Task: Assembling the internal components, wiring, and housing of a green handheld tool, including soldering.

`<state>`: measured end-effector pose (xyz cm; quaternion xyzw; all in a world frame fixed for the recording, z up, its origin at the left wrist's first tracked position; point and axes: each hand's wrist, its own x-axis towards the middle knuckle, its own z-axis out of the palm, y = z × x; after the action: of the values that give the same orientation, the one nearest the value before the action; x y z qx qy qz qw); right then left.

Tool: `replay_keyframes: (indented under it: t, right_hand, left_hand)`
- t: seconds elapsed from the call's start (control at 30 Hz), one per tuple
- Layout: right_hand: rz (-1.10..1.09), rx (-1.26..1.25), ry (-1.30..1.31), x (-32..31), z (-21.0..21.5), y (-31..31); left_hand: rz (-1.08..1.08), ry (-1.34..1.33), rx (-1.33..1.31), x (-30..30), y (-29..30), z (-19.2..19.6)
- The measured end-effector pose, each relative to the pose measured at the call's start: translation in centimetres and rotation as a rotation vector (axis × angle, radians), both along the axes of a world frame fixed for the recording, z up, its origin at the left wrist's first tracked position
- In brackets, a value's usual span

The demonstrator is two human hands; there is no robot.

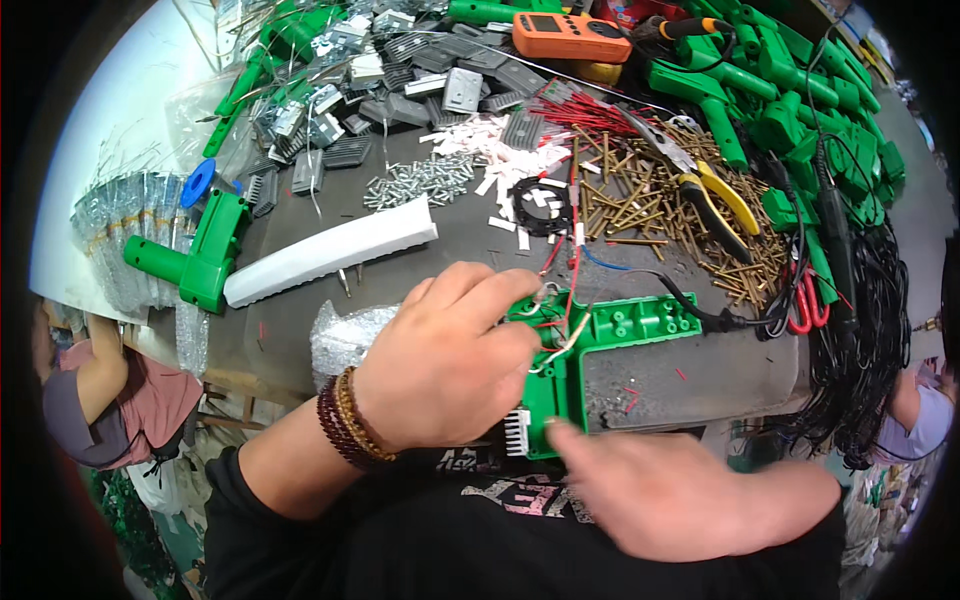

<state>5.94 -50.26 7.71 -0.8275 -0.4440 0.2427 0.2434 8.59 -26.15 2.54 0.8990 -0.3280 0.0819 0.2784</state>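
An open green plastic tool housing [640,325] lies at the table's near edge, its hollow side up. My left hand [445,355], fingers curled, grips the housing's left part and covers some of it. Red and white wires [568,340] run inside, beside my left fingertips. A black power cord [722,322] leads off the housing's right end. At the lower left corner sits a white toothed piece [517,432]. My right hand [660,490] is smeared by motion; a fingertip is at the housing's lower edge, and the other fingers are unclear.
Behind lie brass-coloured screws [635,205], pliers [715,195], silver screws [420,182], grey metal blocks [430,85] and an orange multimeter [570,38]. Green housings [790,90] are heaped at right, above black cords [865,320]. A white strip [330,250] lies left. Other people [110,400] sit at the sides.
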Motion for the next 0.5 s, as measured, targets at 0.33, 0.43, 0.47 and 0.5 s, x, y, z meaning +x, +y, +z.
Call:
replay_keyframes:
  t: [0.33, 0.43, 0.47, 0.5]
  right_hand:
    - [-0.093, 0.221, -0.148, 1.5, -0.4, 0.6]
    - [-0.145, 0.027, -0.031, 2.0, 1.6, -1.5]
    - [-0.19, -0.125, 0.127, 2.1, 2.0, -2.0]
    - [-0.2, -0.204, 0.282, 2.4, 1.6, -2.4]
  left_hand:
    - [-0.23, -0.052, -0.036, -1.1, 0.5, 0.2]
    - [-0.216, -0.016, -0.102, -0.9, 0.6, -0.5]
    - [-0.212, -0.003, -0.131, -0.8, 0.5, -0.7]
    - [-0.215, -0.005, -0.138, -0.7, 0.6, -0.7]
